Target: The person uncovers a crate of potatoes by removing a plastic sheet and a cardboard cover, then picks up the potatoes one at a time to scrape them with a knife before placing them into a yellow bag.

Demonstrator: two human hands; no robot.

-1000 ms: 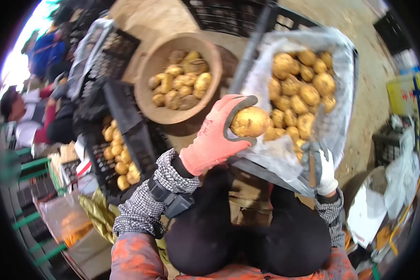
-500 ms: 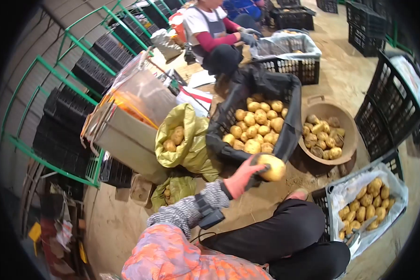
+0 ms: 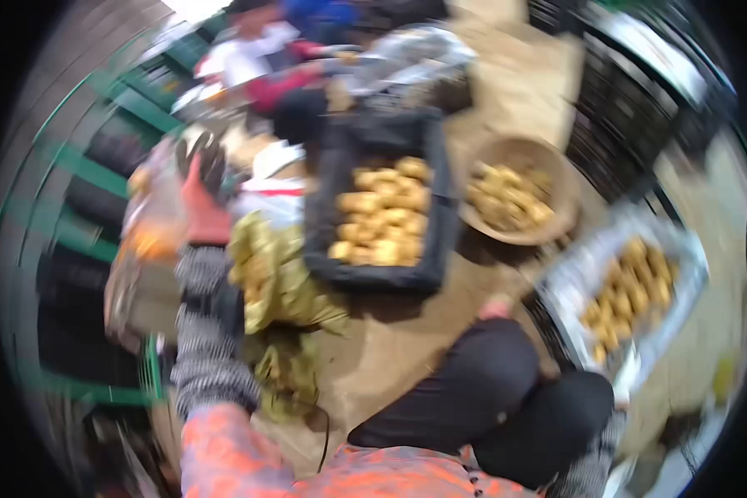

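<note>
My left hand (image 3: 203,187), in a red glove with dark fingers, reaches over the tall wrapped bin (image 3: 153,286). Its blurred fingers are apart, with no potato between them. A small tan blur (image 3: 139,179) lies left of the hand; I cannot make out what it is. Beside my left forearm is a yellow-green sack (image 3: 286,282). Potatoes (image 3: 386,216) fill much of a black-lined crate (image 3: 446,199) right of the sack. At the lower right, my right sleeve (image 3: 593,456) shows near a white-lined crate (image 3: 693,274) of potatoes; my right hand cannot be made out.
A brown basin (image 3: 568,195) of potatoes stands between the two crates. Across from me a person (image 3: 274,70) crouches beside another lined crate (image 3: 415,54). Dark crates (image 3: 622,108) are stacked at upper right. Green racks (image 3: 100,174) stand left.
My left hand has swung from the black-lined crate to above the tall bin and has let go of the potato. The view has shifted and blurred.
</note>
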